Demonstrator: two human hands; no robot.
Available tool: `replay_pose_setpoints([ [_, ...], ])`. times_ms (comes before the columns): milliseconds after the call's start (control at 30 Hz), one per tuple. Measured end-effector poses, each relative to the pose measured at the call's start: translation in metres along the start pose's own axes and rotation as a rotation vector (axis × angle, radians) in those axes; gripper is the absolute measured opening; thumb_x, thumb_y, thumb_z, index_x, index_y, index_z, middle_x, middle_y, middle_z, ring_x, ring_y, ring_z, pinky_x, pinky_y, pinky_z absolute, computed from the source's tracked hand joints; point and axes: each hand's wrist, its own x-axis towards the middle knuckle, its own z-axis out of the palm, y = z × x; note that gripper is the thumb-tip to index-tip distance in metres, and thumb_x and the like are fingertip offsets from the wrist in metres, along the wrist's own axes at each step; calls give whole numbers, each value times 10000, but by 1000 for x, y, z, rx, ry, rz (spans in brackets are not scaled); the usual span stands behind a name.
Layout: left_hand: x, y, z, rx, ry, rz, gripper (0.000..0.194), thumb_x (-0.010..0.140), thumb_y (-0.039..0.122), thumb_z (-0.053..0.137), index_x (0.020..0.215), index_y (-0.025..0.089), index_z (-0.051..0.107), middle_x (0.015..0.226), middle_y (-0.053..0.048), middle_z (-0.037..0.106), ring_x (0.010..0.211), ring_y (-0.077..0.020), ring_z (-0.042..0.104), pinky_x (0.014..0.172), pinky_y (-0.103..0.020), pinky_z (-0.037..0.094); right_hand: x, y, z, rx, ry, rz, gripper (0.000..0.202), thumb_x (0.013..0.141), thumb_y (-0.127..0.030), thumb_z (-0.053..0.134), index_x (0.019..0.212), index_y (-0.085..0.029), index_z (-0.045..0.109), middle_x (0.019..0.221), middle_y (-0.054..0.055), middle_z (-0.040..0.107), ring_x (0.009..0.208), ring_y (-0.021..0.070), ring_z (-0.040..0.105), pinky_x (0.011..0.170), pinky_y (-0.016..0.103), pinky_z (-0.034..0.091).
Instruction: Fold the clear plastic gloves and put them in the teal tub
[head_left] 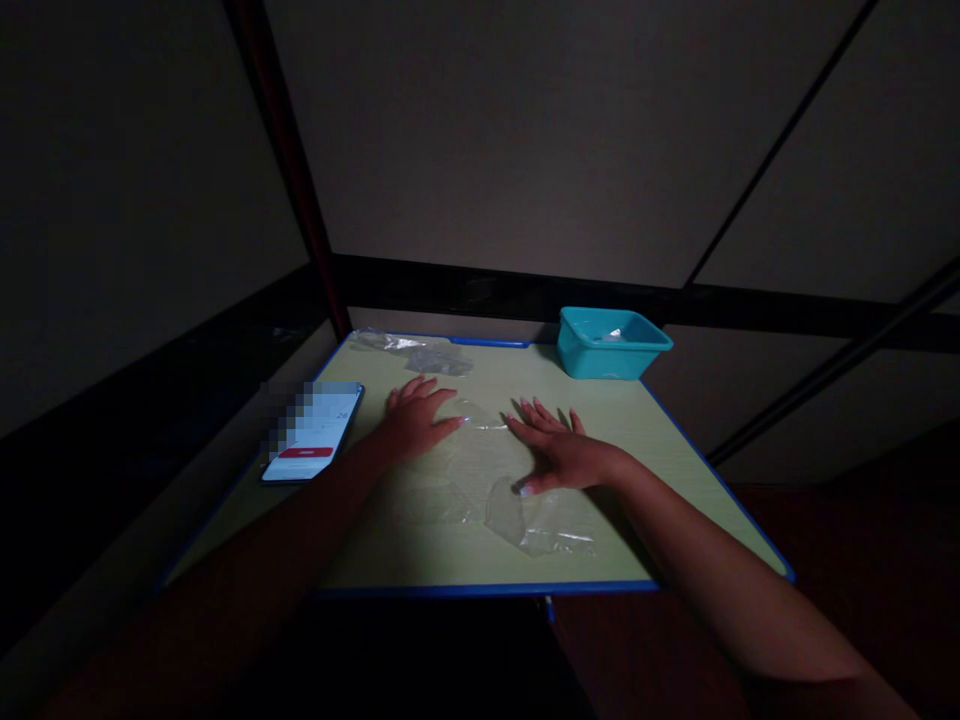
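A clear plastic bag (480,480) lies spread and slightly wrinkled on the light table, its near right part creased and folded. My left hand (420,420) rests at the bag's far left side, fingers spread and palm down. On the right side, my right hand (559,450) is also palm down with its fingers apart, the thumb close to a folded flap of the plastic. Neither hand grips anything. The film is so transparent that its outer edges are hard to make out under the hands.
Crumpled clear plastic (420,350) lies along the table's far left edge. A lit phone (322,430) is at the left. At the far right corner stands a turquoise basket (611,360) with something clear inside. The table (675,500) has a blue rim; walls stand behind and left.
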Motion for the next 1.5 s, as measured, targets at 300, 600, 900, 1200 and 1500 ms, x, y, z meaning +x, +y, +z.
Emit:
replay_pose_setpoints([
  [300,4,-9,12,-56,-107,171,397,928,460,370,1294,377,500,1472,-101,352,1403,-329,162,991,-718,32,7,-3,9,26,138,-57,878,790,-679,482,1484,-274,128,1544,111,-33,1403,345,-72,1007,690,-47],
  [600,4,-6,18,-122,-109,297,379,951,372,377,1320,340,456,1436,-57,416,1380,-236,269,1027,-669,-33,12,3,17,10,215,-54,786,828,-651,437,1478,-316,149,1544,98,20,1396,355,-16,1012,699,3],
  [900,4,5,14,-445,28,327,378,895,354,493,1230,203,581,1327,-108,544,1272,-227,452,1098,-489,223,11,4,17,19,212,-75,788,836,-647,426,1481,-286,152,1542,98,32,1404,336,-10,1013,698,-10],
  [1200,7,8,16,-837,67,349,368,829,441,561,967,138,717,1064,-121,686,1027,-214,617,962,-341,441,14,5,18,32,206,-103,771,839,-614,463,1476,-304,157,1544,97,68,1407,338,27,1010,704,-3],
  [1500,4,7,2,-898,-50,172,418,803,510,521,776,156,742,861,-69,741,879,-214,668,893,-340,467,11,-4,13,72,193,-116,778,845,-553,510,1477,-274,151,1542,111,90,1415,312,35,1015,693,-9],
])
